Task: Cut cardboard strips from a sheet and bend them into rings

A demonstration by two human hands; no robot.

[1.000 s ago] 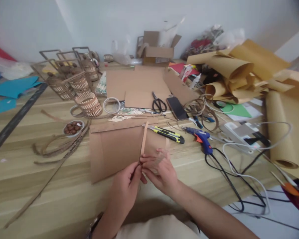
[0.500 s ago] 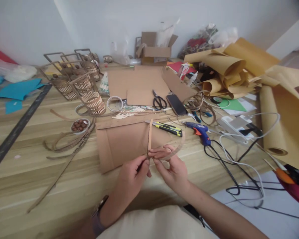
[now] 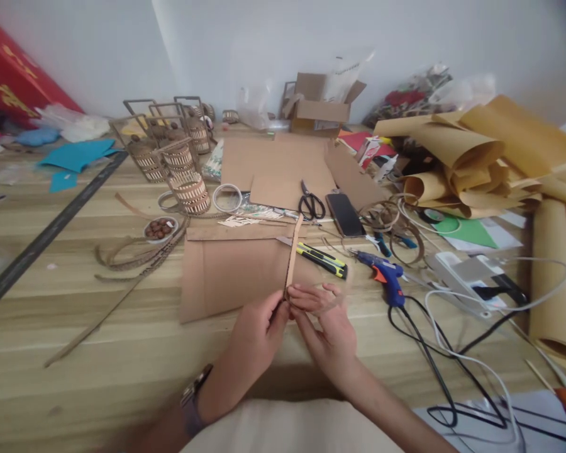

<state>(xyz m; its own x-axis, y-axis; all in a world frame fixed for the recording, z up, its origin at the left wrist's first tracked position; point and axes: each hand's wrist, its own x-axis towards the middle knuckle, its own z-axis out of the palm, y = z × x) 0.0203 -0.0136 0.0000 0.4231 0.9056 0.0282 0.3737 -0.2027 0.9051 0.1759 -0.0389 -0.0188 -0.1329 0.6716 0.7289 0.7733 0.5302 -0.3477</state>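
Note:
Both hands meet near the table's front edge around a narrow cardboard strip (image 3: 293, 255), which stands up from between the fingers. My left hand (image 3: 263, 326) pinches its lower end between thumb and fingers. My right hand (image 3: 327, 321) is closed at the same spot, with a thin, blurred loop of strip curving out past its fingers. Exactly where the pieces join is hidden by the fingertips. Just beyond the hands lies a flat cardboard sheet (image 3: 236, 277). A yellow-and-black utility knife (image 3: 323, 259) rests at its right side, blade out.
To the right are a blue glue gun (image 3: 384, 274) with black cable, a white power strip (image 3: 462, 280) and rolled brown paper (image 3: 559, 283). Scissors (image 3: 311, 204) and a phone (image 3: 345, 214) lie farther back. Left stand small woven lanterns (image 3: 191, 192) and a bowl of brown beads (image 3: 160, 229).
The camera view has turned left, so the table's things appear farther right. Both hands stay together on the strip, with only small finger movement.

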